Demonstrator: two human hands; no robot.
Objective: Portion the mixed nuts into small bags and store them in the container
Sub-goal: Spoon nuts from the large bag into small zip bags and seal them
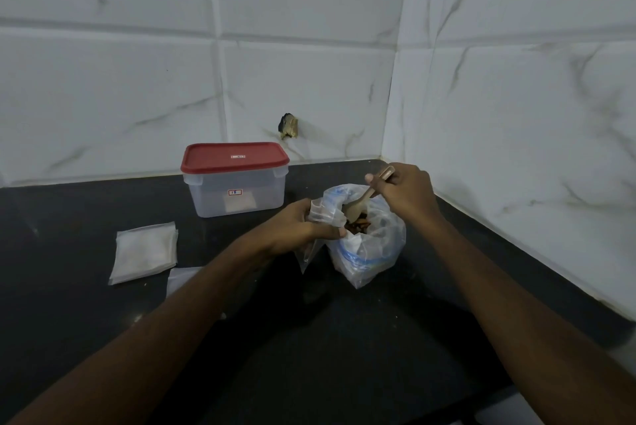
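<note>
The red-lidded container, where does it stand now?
Head view, left of centre: the container stands on the counter by the tiled wall, behind the empty bags.

On a black stone countertop [309, 349], the left hand [294, 225] pinches a small clear plastic bag [325, 213] against the open mouth of a large crumpled clear plastic bag [377, 247] holding brown mixed nuts [358, 220]. The right hand [407, 190] grips a pale wooden spoon [360, 201], its bowl down in the nuts. Behind them stands a clear rectangular plastic container [237, 192] with its red lid [234, 156] on. A stack of flat clear small bags [144, 252] lies to the left, well apart.
</note>
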